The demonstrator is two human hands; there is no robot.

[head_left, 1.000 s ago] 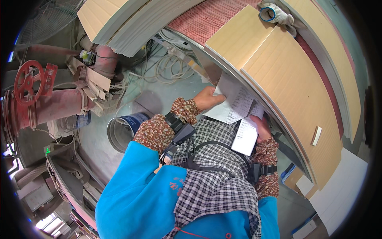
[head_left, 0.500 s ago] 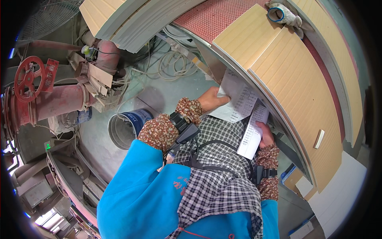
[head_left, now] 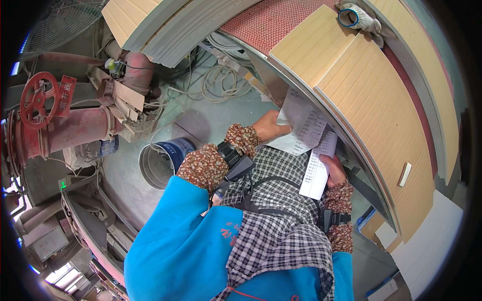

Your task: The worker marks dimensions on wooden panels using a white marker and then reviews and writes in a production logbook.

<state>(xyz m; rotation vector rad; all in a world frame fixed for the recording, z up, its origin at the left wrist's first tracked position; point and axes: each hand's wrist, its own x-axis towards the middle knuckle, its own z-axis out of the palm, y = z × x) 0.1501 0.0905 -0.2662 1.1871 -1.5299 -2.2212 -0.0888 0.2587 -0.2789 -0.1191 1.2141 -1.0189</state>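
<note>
Between thumb and fingers, my left hand (head_left: 271, 127) pinches the left edge of a white sheet of paper (head_left: 301, 131) with handwritten lines on it. My right hand (head_left: 333, 170) grips a narrow folded sheet of paper (head_left: 316, 174), also covered with written rows, its thumb lying on the front. The folded sheet's upper end lies close to the wider sheet's right side. Both papers are over my checked apron (head_left: 281, 165), just left of the bench edge. The fingers behind each paper are hidden.
Wood-coloured panels (head_left: 371, 105) lie on a bench with a red textured surface (head_left: 266, 22); a work glove (head_left: 359, 19) and a small pale strip (head_left: 404, 174) rest there. A blue bucket (head_left: 175, 150) stands on the floor at left, near coiled hoses (head_left: 221, 83) and red pipework with a handwheel (head_left: 39, 101).
The folded sheet in my right hand has tilted slightly and shifted a little to the right. The left hand keeps its pinch, and the wider sheet has moved slightly with it.
</note>
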